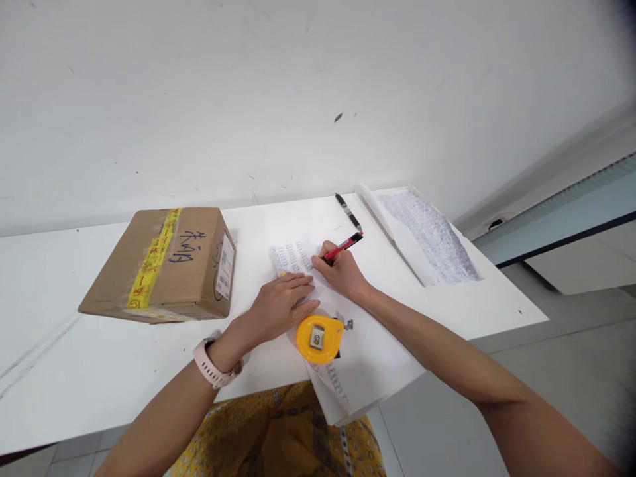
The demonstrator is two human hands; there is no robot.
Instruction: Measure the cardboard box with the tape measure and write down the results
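Note:
My right hand [342, 270] is closed around a red pen [348, 246], its lower end meeting the paper [368, 344] among rows of handwriting. Flat on the same paper lies my left hand [285, 301], fingers stretched out and a pink watch band [212, 369] on the wrist. Just below those fingers a yellow tape measure [318, 339] rests on the paper, its metal end hook sticking out to the right. The paper's near edge hangs over the table's front edge, with a corner curled. A small yellow thing shows beside my left fingers, mostly hidden.
A taped cardboard box [186, 265] with black handwriting and a label stands on the white table [268, 222] at the left. Near the wall lies a black pen [348, 212]. More sheets covered in writing [432, 238] lie at the right.

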